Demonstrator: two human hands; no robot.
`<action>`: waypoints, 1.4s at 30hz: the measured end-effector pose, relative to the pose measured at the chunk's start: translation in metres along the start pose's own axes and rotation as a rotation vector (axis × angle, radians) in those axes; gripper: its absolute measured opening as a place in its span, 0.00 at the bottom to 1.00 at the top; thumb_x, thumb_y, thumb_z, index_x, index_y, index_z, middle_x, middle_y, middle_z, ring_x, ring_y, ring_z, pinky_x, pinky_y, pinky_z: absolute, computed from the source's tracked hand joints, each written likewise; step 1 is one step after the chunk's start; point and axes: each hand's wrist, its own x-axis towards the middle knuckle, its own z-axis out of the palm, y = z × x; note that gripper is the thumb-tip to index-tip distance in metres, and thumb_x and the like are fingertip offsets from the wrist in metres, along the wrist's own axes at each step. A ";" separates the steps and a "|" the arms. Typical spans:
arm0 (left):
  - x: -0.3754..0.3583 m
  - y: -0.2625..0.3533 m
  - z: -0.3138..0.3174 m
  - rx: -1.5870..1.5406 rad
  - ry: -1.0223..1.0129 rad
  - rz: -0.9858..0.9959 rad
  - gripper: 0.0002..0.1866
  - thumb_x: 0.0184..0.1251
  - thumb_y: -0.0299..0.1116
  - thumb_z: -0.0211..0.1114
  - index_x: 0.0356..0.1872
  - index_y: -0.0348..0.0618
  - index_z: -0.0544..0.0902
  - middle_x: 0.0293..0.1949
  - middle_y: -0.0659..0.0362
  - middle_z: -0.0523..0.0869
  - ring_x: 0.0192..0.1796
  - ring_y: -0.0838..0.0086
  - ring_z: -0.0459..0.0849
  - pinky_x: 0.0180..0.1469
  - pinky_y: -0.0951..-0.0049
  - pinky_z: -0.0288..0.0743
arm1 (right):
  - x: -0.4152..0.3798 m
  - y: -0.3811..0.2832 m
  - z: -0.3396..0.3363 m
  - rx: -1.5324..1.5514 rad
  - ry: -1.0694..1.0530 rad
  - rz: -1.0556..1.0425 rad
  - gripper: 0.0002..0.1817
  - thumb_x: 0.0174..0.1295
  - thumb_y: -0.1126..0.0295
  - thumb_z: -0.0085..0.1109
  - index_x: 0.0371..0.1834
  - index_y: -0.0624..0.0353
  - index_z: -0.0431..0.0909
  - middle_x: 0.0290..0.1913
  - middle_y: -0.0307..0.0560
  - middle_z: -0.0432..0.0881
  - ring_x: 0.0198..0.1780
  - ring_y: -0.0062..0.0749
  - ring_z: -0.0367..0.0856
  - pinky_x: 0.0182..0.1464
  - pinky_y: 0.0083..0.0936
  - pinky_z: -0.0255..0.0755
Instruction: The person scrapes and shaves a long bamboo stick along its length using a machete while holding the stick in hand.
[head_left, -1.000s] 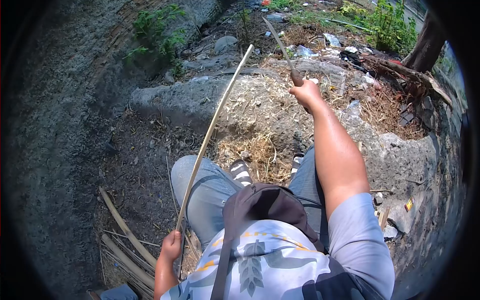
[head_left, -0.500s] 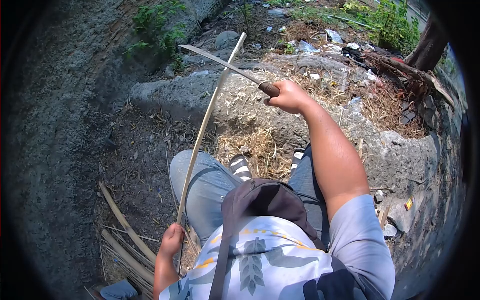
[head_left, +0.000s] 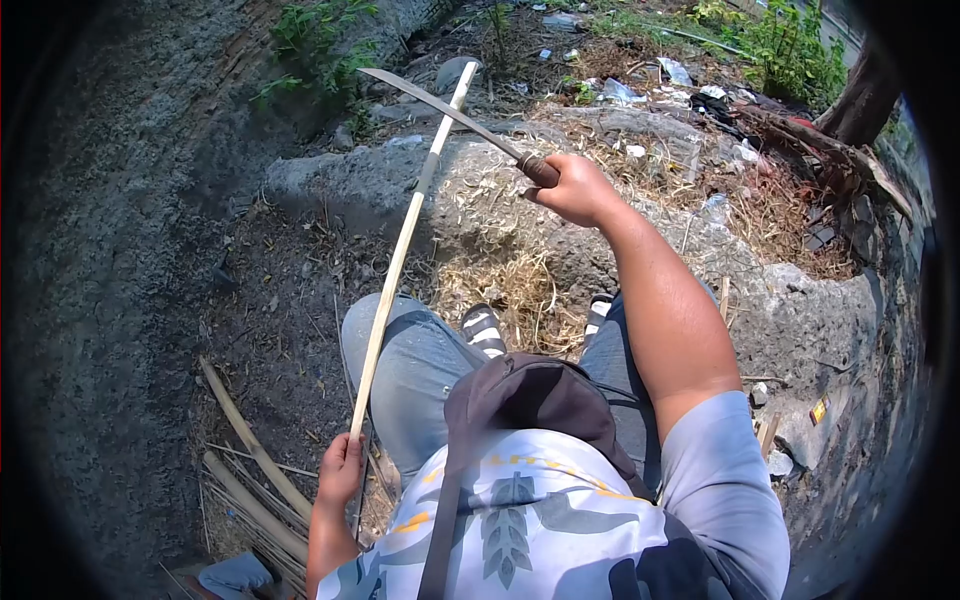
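My right hand (head_left: 575,190) is closed around the dark wrapped handle of a long-bladed machete (head_left: 452,112). The blade points up and left and crosses a long pale strip of wood or bamboo (head_left: 396,262) near its far end. At the strip's near end, low on the left, my left hand (head_left: 341,468) grips it with closed fingers. The strip slants upward past my left knee, and a dark shadow band falls across its upper part. Whether the edge bites into the strip cannot be made out.
A stone ledge (head_left: 340,185) strewn with shavings (head_left: 500,285) lies ahead. More cut strips (head_left: 255,445) are on the ground at left, beside a rough wall (head_left: 110,300). Litter (head_left: 620,92) and a tree trunk (head_left: 862,95) are at upper right. A black bag (head_left: 535,400) hangs at my waist.
The strip has turned slightly, showing a wider pale face, and my left hand has shifted a little. The machete blade has moved slightly upward and crosses the strip nearer its far end.
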 end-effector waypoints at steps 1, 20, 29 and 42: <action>0.000 0.000 0.000 0.059 0.010 0.017 0.18 0.88 0.45 0.55 0.50 0.40 0.84 0.25 0.68 0.77 0.26 0.85 0.73 0.29 0.79 0.68 | 0.001 -0.004 -0.004 -0.104 -0.016 0.070 0.24 0.54 0.60 0.70 0.56 0.54 0.85 0.43 0.55 0.90 0.46 0.50 0.89 0.49 0.43 0.80; 0.004 0.004 0.013 0.392 0.139 0.160 0.19 0.84 0.47 0.59 0.41 0.39 0.79 0.24 0.57 0.81 0.29 0.74 0.78 0.35 0.64 0.74 | -0.003 0.013 -0.023 1.411 -0.606 0.033 0.12 0.61 0.73 0.63 0.45 0.52 0.73 0.22 0.28 0.68 0.19 0.16 0.66 0.31 0.21 0.65; 0.004 0.005 0.013 0.345 0.144 0.155 0.17 0.84 0.45 0.60 0.41 0.39 0.78 0.26 0.56 0.82 0.31 0.74 0.79 0.36 0.64 0.75 | 0.002 -0.008 0.019 0.724 -0.045 0.032 0.09 0.55 0.73 0.70 0.33 0.54 0.77 0.26 0.35 0.78 0.24 0.20 0.75 0.29 0.25 0.68; 0.006 0.000 0.019 0.301 0.099 0.156 0.17 0.86 0.45 0.58 0.38 0.41 0.77 0.23 0.62 0.76 0.30 0.79 0.72 0.33 0.68 0.70 | 0.028 0.114 -0.071 1.876 0.634 0.658 0.10 0.63 0.70 0.58 0.26 0.48 0.69 0.21 0.29 0.70 0.24 0.24 0.71 0.37 0.33 0.75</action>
